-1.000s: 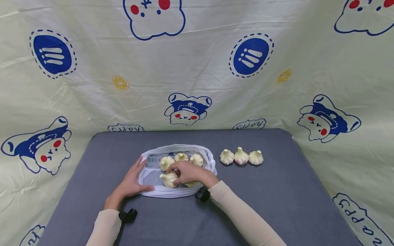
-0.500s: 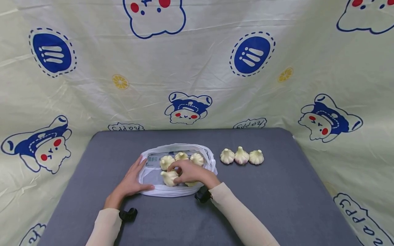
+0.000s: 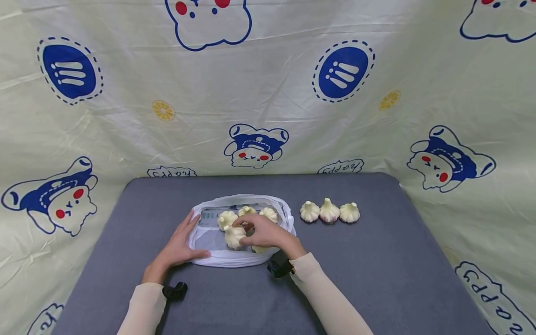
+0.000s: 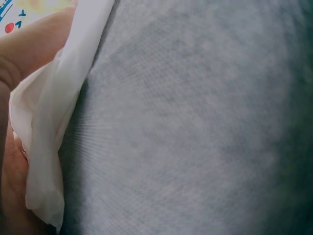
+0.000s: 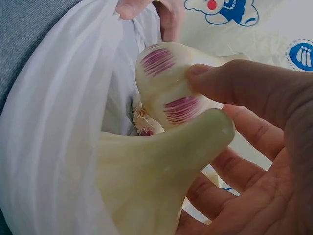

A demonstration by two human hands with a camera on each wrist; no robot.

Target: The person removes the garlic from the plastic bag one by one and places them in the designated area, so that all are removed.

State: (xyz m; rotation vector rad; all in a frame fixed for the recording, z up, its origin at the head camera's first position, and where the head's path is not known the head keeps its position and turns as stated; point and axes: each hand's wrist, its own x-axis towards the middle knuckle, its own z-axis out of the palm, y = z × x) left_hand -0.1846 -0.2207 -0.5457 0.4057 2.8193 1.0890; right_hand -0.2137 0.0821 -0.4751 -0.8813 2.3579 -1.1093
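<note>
A white plastic bag (image 3: pixel 228 260) lies with its mouth spread wide on the grey table. My left hand (image 3: pixel 177 246) rests at its left end, fingers and thumb spread along the rim; the left wrist view shows a bag fold (image 4: pixel 46 132) against the thumb. Inside the bag's mouth, my right hand (image 3: pixel 265 231) holds a garlic bulb (image 3: pixel 234 237) between thumb and fingers. Purple streaks mark this bulb in the right wrist view, where the thumb (image 5: pixel 215 83) presses its side. Several more garlic bulbs (image 3: pixel 227 219) sit in the bag, one partly hidden under my right hand.
To the right of the bag, a row of three garlic bulbs (image 3: pixel 329 211) stands on the grey tabletop (image 3: pixel 368 270). A pale printed cloth (image 3: pixel 268 93) hangs behind the table and down its sides. Each wrist carries a small black camera (image 3: pixel 175 291).
My right hand has shifted slightly right with the garlic bulb, whose stem now points more upward. The left hand stays at the bag's rim.
</note>
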